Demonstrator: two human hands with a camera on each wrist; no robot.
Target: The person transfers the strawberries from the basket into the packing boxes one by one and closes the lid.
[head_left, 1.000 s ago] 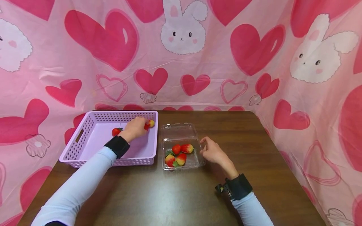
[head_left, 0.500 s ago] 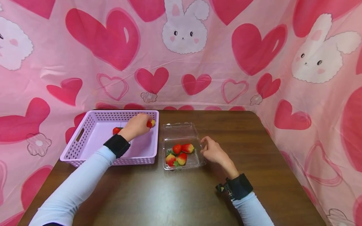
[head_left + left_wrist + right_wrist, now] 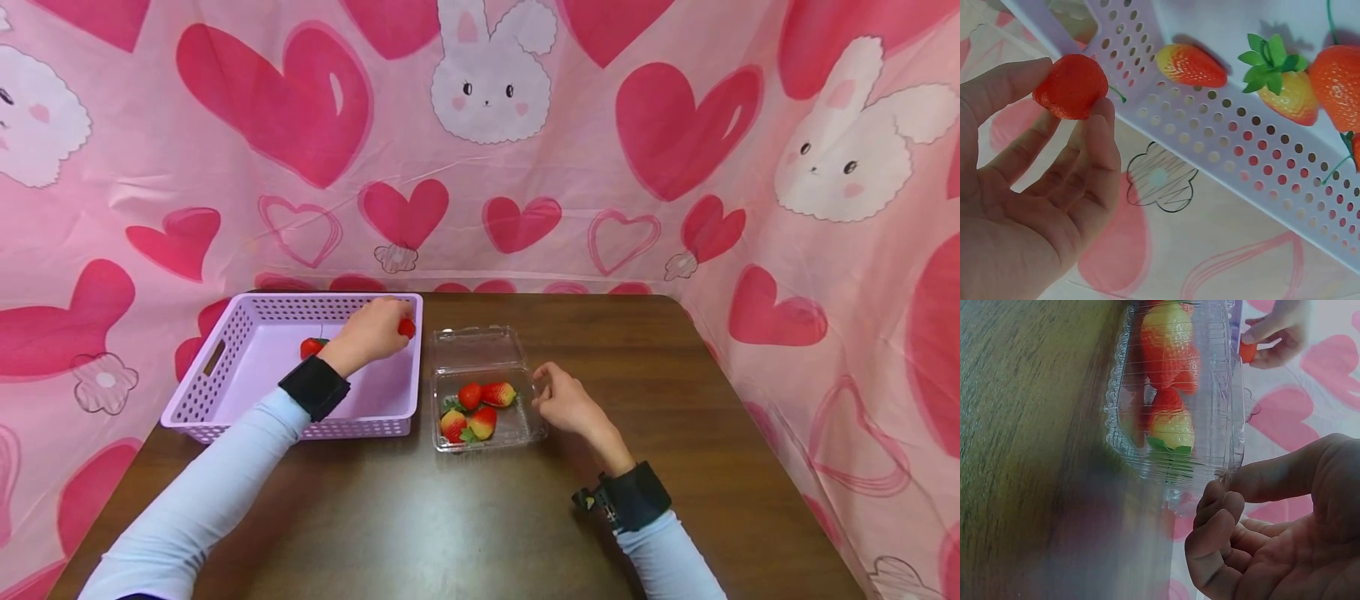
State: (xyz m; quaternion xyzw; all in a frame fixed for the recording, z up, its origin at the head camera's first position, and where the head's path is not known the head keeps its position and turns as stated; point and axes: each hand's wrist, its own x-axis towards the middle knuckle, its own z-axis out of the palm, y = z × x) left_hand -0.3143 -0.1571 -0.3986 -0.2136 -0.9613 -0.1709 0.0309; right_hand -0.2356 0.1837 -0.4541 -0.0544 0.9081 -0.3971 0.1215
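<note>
My left hand (image 3: 372,329) pinches a round red strawberry (image 3: 1072,87) between thumb and fingertips, at the right side of the lilac basket (image 3: 251,375). In the left wrist view the fruit hangs by the basket's corner, a thin green stem showing behind it. Other strawberries lie in the basket, one yellow and red (image 3: 1191,65), another with green leaves (image 3: 1290,97). My right hand (image 3: 564,404) pinches the right rim of an open clear plastic clamshell box (image 3: 525,427) between thumb and curled fingers. Several strawberries (image 3: 482,422) lie inside that box.
The box's hinged lid (image 3: 476,348) lies folded back behind it. Both containers stand side by side on a dark wooden table (image 3: 465,517). A pink cloth (image 3: 585,167) with hearts and rabbits hangs around the table's back and sides.
The left hand has lifted slightly up and to the right with the red strawberry, toward the basket's right wall. My right hand stays at the box's rim.
</note>
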